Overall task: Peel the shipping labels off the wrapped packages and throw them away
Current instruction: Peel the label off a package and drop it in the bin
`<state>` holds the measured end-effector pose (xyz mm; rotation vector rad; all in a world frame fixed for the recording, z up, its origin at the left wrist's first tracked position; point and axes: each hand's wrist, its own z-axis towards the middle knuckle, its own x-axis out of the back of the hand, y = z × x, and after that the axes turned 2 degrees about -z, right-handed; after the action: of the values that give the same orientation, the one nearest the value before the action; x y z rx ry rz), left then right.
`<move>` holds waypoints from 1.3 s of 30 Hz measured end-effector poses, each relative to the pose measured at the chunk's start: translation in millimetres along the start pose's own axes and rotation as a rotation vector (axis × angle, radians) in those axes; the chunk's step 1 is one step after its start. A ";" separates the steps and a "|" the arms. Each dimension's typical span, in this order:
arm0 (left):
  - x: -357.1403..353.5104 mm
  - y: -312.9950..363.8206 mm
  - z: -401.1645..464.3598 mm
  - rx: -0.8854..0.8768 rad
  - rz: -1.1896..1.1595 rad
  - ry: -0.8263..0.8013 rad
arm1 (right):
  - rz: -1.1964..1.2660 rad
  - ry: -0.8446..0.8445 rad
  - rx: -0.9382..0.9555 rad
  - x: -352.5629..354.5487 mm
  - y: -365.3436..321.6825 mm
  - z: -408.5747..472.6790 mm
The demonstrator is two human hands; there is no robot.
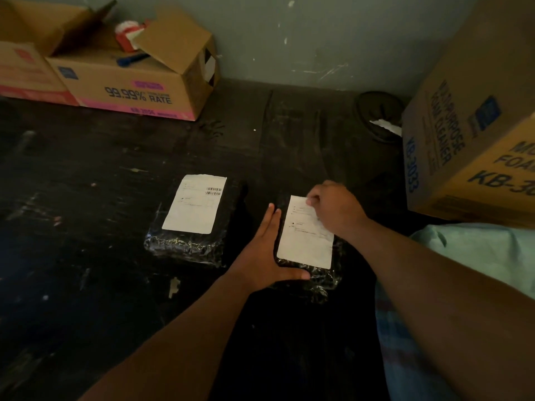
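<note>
Labels sit on two black wrapped packages on the dark floor: my right hand (333,211) pinches the far corner of the near label (305,244), my left hand (265,256) lies flat, fingers straight, against that package (315,274), while the left package (185,241) keeps its label (194,204).

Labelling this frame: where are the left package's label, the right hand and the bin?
left package's label (193,204), head view, middle of the sheet
right hand (333,208), head view, back of the hand
bin (365,103), head view, dark rim
</note>
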<state>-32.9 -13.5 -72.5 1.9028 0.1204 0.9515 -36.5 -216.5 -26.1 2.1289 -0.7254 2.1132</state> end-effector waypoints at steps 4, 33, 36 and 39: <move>-0.2 -0.1 -0.4 0.002 0.016 0.005 | 0.007 0.081 0.111 5.1 -2.6 -14.3; 11.5 -17.4 11.7 -0.191 0.058 -0.056 | -0.247 0.105 -0.036 30.4 -36.7 -64.7; 11.4 -19.0 13.3 -0.196 0.079 -0.062 | -0.257 0.022 -0.007 37.0 -40.2 -71.1; 13.2 -18.6 13.4 -0.203 0.098 -0.062 | -0.279 -0.021 0.020 41.1 -45.1 -76.7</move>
<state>-9.4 -7.3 -82.9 1.7604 -0.1034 0.9319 -93.5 -160.7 30.7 2.1202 -0.3825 1.9627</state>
